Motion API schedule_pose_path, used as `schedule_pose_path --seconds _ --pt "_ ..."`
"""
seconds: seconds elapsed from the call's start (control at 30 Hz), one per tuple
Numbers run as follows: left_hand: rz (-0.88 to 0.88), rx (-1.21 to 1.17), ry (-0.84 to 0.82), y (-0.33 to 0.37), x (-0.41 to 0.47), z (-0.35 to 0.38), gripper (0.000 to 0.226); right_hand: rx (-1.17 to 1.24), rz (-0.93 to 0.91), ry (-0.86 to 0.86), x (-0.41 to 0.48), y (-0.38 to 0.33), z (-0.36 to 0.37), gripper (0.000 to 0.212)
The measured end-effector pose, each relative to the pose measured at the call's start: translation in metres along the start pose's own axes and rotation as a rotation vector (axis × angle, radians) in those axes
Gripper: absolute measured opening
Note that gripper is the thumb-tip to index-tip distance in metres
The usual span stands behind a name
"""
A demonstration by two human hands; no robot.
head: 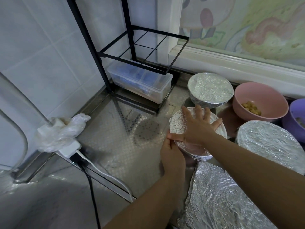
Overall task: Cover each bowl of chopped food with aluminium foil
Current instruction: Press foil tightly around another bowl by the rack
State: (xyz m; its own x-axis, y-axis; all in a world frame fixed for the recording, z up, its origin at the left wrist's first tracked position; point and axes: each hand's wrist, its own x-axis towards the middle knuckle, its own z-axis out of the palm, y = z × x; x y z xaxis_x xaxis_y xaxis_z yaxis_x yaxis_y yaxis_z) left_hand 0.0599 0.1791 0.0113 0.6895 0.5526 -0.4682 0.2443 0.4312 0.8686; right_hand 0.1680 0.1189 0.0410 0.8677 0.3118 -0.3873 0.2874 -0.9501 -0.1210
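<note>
Both my arms are in shot now, bare the whole way from the wrists back to where the picture cuts them off. My left hand (171, 152), the nearer one, is bare as well, its back and knuckles plain to see. My right hand (199, 126), a touch farther off, shows a bare back, four fingers and a thumb. My left forearm (148, 200) looks smooth and slim, and so does my right forearm (255, 162). The nails are too small to make out.

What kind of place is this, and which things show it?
Probably a home kitchen: a metal countertop against a tiled wall, a foil-covered bowl, and a pink bowl of chopped food.
</note>
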Motion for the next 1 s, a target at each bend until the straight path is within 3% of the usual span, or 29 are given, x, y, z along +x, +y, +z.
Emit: schedule_pose_path --seconds 0.2,0.37,0.53,0.7,0.8,1.0 --pt "-0.038 0.126 -0.081 0.0 0.006 -0.009 0.036 -0.013 0.008 0.006 0.0 0.0 0.001 0.14" --pt "-0.055 0.194 -0.279 0.021 0.02 -0.034 0.042 -0.014 0.013 -0.008 0.0 -0.001 0.003 0.139" --pt "-0.007 0.08 -0.263 0.047 0.046 -0.033 0.047 0.068 0.019 -0.009 -0.001 -0.001 -0.001 0.141" --pt "0.02 0.076 -0.337 0.05 0.054 -0.004 0.054 0.09 0.052 0.126 -0.004 0.019 -0.011 0.138" --pt "0.043 0.086 -0.275 0.036 0.057 0.006 0.058 0.162 0.059 0.169 -0.007 0.035 -0.005 0.14" --pt "0.081 0.13 -0.17 0.037 0.045 0.015 0.043 0.235 0.047 0.122 -0.009 0.037 -0.01 0.136"
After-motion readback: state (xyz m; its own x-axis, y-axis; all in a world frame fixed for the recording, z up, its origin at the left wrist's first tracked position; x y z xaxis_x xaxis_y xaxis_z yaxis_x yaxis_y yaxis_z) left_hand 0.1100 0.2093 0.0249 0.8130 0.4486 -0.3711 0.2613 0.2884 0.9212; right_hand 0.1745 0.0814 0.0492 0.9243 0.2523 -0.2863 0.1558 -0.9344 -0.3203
